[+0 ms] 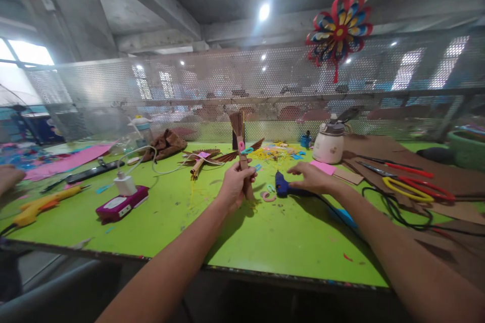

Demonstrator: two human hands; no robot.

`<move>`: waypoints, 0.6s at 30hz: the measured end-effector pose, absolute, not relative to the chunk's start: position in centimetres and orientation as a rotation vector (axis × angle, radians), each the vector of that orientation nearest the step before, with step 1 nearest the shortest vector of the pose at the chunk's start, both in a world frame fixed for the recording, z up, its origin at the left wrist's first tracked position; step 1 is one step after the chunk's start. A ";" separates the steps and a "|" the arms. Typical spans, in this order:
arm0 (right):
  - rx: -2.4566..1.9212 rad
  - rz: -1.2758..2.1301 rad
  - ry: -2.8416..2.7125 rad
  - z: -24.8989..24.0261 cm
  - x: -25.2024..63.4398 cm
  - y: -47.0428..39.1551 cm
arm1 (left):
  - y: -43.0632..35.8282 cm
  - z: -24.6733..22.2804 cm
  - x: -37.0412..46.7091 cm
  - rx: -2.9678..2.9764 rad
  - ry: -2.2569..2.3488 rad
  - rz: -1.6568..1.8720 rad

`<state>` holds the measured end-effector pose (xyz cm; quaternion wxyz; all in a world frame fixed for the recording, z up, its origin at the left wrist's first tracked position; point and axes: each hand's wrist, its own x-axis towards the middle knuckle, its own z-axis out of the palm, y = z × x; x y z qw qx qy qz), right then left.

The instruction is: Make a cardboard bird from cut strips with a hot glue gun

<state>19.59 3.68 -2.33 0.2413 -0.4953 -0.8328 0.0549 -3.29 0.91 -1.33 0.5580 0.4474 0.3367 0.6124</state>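
My left hand (pixel 238 184) is closed around a brown cardboard craft figure (pixel 244 164), held upright above the table. The figure has a fringed, brush-like top, wing-like folded side pieces, and pink and teal loops at its middle. My right hand (pixel 312 177) hovers at a blue glue gun (pixel 281 184), its fingers stretched out and apart; whether it touches the gun is unclear. Pink and green paper curls (pixel 269 195) lie between my two hands. A similar brown craft figure (pixel 199 161) with a pink patch rests left of my left hand.
Left are a maroon power strip (pixel 123 205) with a white charger, a yellow glue gun (pixel 49 203) and a person's hand (pixel 10 179). On the right stand a white jug (pixel 329 144), scissors (pixel 413 187), brown card sheets (pixel 379 149) and a black cable (pixel 401 209). A perforated screen (pixel 227 86) borders the back.
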 end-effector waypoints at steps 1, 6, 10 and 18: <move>-1.327 0.104 -2.202 -1.7 19.1 3.1 | 0.8 -1.4 -3.2 1.080 0.786 1.404; -0.924 0.122 -2.155 0.5 16.4 0.2 | 0.5 -1.7 -2.6 1.185 0.797 1.234; -0.822 -0.012 -2.274 0.4 15.6 -0.5 | 0.4 -1.7 -2.2 1.208 0.804 1.162; -0.887 -0.095 -2.269 -0.3 15.4 -0.1 | 0.1 -1.6 -2.0 1.204 0.824 1.177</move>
